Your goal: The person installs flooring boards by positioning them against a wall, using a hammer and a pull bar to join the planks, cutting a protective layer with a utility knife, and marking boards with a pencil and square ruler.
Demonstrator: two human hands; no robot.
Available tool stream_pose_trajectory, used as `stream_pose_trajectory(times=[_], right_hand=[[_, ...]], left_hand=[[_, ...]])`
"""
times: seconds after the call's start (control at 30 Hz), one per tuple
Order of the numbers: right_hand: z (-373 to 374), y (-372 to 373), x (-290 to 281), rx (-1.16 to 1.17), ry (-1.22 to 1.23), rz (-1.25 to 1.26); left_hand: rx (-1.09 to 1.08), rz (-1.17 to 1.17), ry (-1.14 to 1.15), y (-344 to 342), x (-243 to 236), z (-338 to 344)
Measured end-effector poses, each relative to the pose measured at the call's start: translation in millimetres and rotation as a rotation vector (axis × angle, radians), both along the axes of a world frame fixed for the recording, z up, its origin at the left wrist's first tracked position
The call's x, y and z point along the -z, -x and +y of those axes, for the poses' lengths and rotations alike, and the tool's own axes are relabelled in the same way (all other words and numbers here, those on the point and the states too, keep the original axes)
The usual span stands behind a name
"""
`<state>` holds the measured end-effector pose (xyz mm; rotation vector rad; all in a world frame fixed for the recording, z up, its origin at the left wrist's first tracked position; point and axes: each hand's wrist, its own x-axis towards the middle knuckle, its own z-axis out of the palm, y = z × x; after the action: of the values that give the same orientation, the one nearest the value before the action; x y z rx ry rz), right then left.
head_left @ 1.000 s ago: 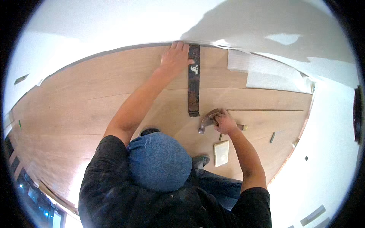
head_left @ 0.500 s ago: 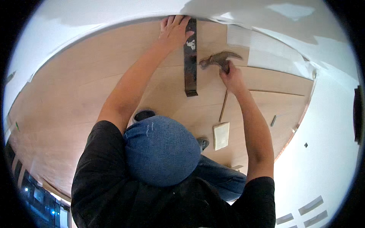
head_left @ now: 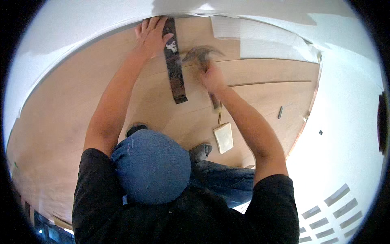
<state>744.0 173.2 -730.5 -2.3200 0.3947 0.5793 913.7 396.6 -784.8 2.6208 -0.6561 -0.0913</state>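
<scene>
A claw hammer (head_left: 204, 52) is in my right hand (head_left: 213, 78), its head blurred just right of the black metal pull bar (head_left: 174, 73). My fingers are wrapped round its handle, whose lower end shows below the hand. The bar lies on the wood plank floor (head_left: 118, 118), its far end at the wall edge and its bent end toward me. My left hand (head_left: 151, 40) lies at the bar's far end with fingers stretched toward the wall and the thumb resting on the bar.
White underlayment sheet (head_left: 268, 44) shows at the far right by the wall (head_left: 101, 18). A cream flat block (head_left: 224, 137) lies near my foot. A thin strip (head_left: 270, 83) lies across the planks, and a small grey stick (head_left: 280, 112) farther right. My jeans-covered knee (head_left: 152, 166) is below.
The hammer has come closer to the bar's side and turned, so more of its handle shows. The whole view has shifted; my left hand stays at the bar's far end.
</scene>
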Motion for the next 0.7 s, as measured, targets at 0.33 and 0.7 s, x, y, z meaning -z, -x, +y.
stream_pose_trajectory(times=[0.33,0.7], right_hand=[[2,-31,-13,0.109,0.168,0.002],[2,10,-22,-0.446,0.138,0.331]], left_hand=[[0.036,0.089,-0.108,1,-6,-2],[0.046,-0.005,-0.139,7,-5,-2]])
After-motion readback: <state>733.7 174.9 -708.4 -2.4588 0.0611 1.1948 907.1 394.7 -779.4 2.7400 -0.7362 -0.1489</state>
